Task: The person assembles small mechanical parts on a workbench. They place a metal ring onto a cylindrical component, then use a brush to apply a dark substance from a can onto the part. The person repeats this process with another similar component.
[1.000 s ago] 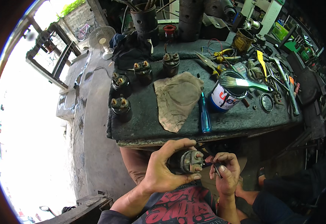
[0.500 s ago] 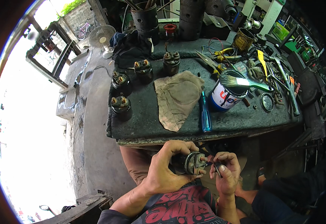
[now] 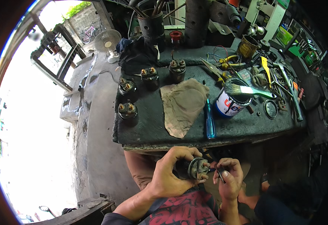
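Observation:
My left hand [image 3: 165, 175] is wrapped round a black cylindrical starter solenoid [image 3: 185, 167] held in front of my lap, tilted so its terminal end faces right. Two copper-coloured terminal bolts stick out of that end. Close by, the fingers of my right hand [image 3: 231, 182] pinch a small, thin dark tool [image 3: 221, 174], its tip at or very near the terminals. Whether it touches them I cannot tell, nor its exact kind. Several similar solenoids [image 3: 127, 111] stand upright at the left of the bench, terminals up.
On the dark bench [image 3: 152, 131] lie a stained brown sheet [image 3: 182, 108], a blue-handled screwdriver [image 3: 210, 123] and an open paint can [image 3: 226, 105] with a green-handled paintbrush [image 3: 252, 91] across it. Pliers [image 3: 212, 71] and jumbled tools lie right. Another person's leg [image 3: 250, 198] shows at lower right.
The whole view has shifted slightly, so the bench sits lower and further right. Both hands keep nearly the same grip, the solenoid turned a little.

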Action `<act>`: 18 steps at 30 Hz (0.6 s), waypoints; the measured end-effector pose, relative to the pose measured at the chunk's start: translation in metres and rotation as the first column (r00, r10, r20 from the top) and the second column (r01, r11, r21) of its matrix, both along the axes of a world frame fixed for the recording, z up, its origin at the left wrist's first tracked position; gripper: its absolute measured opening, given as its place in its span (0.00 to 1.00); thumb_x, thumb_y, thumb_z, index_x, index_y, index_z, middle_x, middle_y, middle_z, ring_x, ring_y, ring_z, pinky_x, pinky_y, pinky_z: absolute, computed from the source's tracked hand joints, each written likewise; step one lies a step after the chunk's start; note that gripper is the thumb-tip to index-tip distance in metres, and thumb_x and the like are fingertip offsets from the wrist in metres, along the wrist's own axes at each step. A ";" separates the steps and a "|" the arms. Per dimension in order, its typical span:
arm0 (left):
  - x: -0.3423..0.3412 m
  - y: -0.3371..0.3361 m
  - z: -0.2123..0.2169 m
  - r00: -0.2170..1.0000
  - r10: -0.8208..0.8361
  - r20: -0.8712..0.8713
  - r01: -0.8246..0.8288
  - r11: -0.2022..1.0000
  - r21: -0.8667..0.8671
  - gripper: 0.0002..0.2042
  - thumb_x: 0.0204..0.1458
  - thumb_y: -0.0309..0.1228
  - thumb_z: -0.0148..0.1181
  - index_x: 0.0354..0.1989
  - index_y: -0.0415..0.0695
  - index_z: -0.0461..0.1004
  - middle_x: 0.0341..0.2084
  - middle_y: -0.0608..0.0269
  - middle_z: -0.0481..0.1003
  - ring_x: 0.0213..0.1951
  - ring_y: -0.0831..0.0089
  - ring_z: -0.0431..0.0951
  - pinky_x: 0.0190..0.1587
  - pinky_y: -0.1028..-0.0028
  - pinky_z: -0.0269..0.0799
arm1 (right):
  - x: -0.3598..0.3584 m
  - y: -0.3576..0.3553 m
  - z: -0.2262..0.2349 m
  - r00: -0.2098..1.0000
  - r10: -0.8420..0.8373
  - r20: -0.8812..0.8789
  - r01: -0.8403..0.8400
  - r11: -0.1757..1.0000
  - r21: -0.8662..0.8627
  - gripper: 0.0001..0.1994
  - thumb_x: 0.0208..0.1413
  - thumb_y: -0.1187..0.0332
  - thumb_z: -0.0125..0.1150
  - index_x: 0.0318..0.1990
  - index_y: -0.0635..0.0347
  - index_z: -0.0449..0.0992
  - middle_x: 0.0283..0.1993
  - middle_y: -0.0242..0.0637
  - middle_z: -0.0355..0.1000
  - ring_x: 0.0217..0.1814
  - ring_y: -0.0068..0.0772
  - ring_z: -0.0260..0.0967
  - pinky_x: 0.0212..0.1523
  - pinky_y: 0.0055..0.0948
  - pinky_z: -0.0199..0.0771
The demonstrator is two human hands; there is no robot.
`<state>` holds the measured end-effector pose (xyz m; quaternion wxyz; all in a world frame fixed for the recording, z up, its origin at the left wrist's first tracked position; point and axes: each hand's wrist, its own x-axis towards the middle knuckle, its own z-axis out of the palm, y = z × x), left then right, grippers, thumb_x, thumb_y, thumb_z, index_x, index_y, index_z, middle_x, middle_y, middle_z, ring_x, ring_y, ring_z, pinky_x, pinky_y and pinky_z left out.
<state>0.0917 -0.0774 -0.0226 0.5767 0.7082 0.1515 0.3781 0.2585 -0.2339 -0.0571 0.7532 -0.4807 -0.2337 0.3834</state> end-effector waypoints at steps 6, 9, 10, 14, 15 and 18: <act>0.000 0.001 0.004 0.998 -0.013 0.062 0.019 0.995 -0.093 0.38 0.36 0.22 0.89 0.53 0.41 0.65 0.50 0.49 0.77 0.55 0.63 0.80 0.56 0.66 0.79 | 0.000 -0.001 -0.001 1.000 -0.004 0.001 0.004 1.000 0.000 0.17 0.60 0.67 0.66 0.50 0.68 0.70 0.49 0.46 0.69 0.33 0.29 0.72 0.28 0.25 0.75; 0.000 0.003 0.004 0.997 -0.014 0.077 0.021 0.996 -0.085 0.38 0.36 0.22 0.89 0.53 0.41 0.66 0.50 0.49 0.77 0.55 0.62 0.80 0.56 0.66 0.79 | 0.001 -0.002 -0.001 1.000 0.001 0.000 -0.001 1.000 0.001 0.17 0.60 0.67 0.66 0.51 0.67 0.70 0.49 0.46 0.69 0.34 0.29 0.72 0.28 0.25 0.75; 0.000 0.003 0.004 0.997 -0.015 0.079 0.021 0.997 -0.078 0.37 0.36 0.22 0.88 0.53 0.41 0.67 0.51 0.48 0.77 0.56 0.62 0.80 0.56 0.66 0.79 | 0.001 -0.002 -0.002 1.000 -0.001 -0.001 0.001 1.000 0.000 0.17 0.61 0.67 0.66 0.51 0.67 0.70 0.49 0.46 0.69 0.34 0.29 0.72 0.28 0.25 0.75; -0.003 0.006 0.003 0.999 -0.007 0.040 0.007 1.000 -0.010 0.35 0.35 0.22 0.89 0.52 0.40 0.71 0.51 0.48 0.78 0.56 0.63 0.81 0.57 0.65 0.79 | 0.000 -0.002 -0.002 1.000 0.009 -0.009 -0.009 1.000 0.004 0.16 0.61 0.68 0.66 0.51 0.67 0.70 0.49 0.45 0.69 0.34 0.28 0.72 0.28 0.25 0.75; -0.003 0.006 0.003 1.000 0.001 0.023 -0.001 1.000 0.011 0.35 0.35 0.22 0.89 0.52 0.40 0.72 0.51 0.48 0.79 0.56 0.63 0.81 0.57 0.65 0.79 | 0.000 -0.002 -0.002 1.000 0.009 -0.010 -0.009 1.000 0.005 0.16 0.61 0.68 0.66 0.51 0.67 0.70 0.49 0.45 0.69 0.34 0.28 0.72 0.28 0.25 0.75; -0.003 0.007 0.001 1.000 0.006 0.003 -0.007 0.998 0.058 0.35 0.35 0.23 0.89 0.53 0.40 0.73 0.51 0.48 0.79 0.55 0.63 0.81 0.58 0.65 0.78 | 0.000 -0.002 -0.001 1.000 0.009 -0.009 -0.009 1.000 0.003 0.17 0.61 0.68 0.66 0.51 0.67 0.70 0.49 0.45 0.69 0.34 0.28 0.72 0.28 0.24 0.75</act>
